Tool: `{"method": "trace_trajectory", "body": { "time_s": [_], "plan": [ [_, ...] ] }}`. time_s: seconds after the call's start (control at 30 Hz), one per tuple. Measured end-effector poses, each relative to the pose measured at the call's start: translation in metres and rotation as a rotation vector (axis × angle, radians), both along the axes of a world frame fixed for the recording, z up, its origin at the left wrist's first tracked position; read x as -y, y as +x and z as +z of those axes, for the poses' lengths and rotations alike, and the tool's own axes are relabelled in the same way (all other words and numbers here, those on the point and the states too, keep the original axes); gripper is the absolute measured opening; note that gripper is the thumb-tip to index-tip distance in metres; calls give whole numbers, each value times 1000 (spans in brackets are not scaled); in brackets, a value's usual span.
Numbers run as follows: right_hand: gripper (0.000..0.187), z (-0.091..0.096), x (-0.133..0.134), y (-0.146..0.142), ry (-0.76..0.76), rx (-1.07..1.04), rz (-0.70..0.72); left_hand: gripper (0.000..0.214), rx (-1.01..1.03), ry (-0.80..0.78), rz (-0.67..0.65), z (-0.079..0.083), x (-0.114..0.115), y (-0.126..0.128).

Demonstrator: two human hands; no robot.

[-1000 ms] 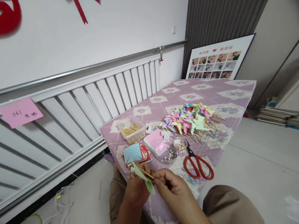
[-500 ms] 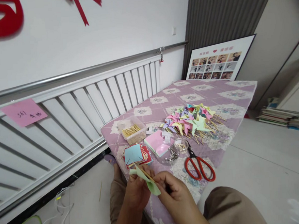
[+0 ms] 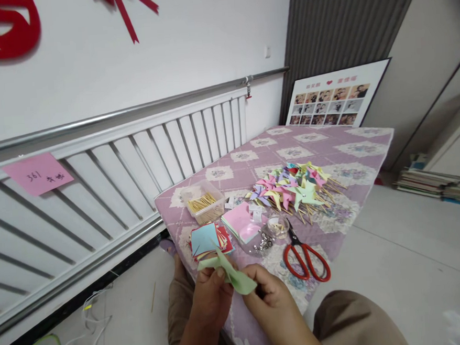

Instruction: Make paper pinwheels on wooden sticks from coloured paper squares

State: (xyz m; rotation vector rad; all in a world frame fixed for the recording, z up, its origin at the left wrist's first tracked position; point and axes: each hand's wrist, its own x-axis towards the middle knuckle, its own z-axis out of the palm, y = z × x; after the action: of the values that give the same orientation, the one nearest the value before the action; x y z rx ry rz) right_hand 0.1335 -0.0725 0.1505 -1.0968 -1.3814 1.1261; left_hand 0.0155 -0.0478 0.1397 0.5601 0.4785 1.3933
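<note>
My left hand (image 3: 212,299) and my right hand (image 3: 271,297) are both closed on a light green paper pinwheel (image 3: 231,273), held low over the near corner of the table. The left thumb presses on its folded blades; the right fingers pinch its lower right edge. Just beyond my hands lie a stack of cut blue and red paper squares (image 3: 208,239) and a stack of pink paper squares (image 3: 242,221). Red-handled scissors (image 3: 305,260) lie to the right of my hands.
A table with a purple patterned cloth (image 3: 314,140) carries a pile of finished coloured pinwheels (image 3: 294,186), a clear box of wooden sticks (image 3: 203,202) and a small dish with metal pins (image 3: 263,241). A white slatted radiator cover (image 3: 97,187) runs along the left. A photo board (image 3: 333,99) leans at the far end.
The green pinwheel has turned in my hands so its blades face up more broadly, and the wooden stick seen earlier between my fingers no longer shows. My hands stayed in the same place.
</note>
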Motion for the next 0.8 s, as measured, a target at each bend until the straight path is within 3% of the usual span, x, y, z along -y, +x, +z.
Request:
{"method": "trace_trajectory", "body": {
  "time_s": [0.17,0.43,0.67,0.8],
  "plan": [
    [13,-8,-9,4,-91,-159,-6,26,-109,-133,127,2,-1,10],
    [18,-20,-15,7,-145,-322,36,16,-158,-140,80,7,-3,17],
    [34,-25,-19,2,-395,-486,21,11,-215,-159,76,1,-7,20],
    [33,-35,-22,2,-426,-490,21,10,-362,-137,99,-6,-8,20]
  ]
}}
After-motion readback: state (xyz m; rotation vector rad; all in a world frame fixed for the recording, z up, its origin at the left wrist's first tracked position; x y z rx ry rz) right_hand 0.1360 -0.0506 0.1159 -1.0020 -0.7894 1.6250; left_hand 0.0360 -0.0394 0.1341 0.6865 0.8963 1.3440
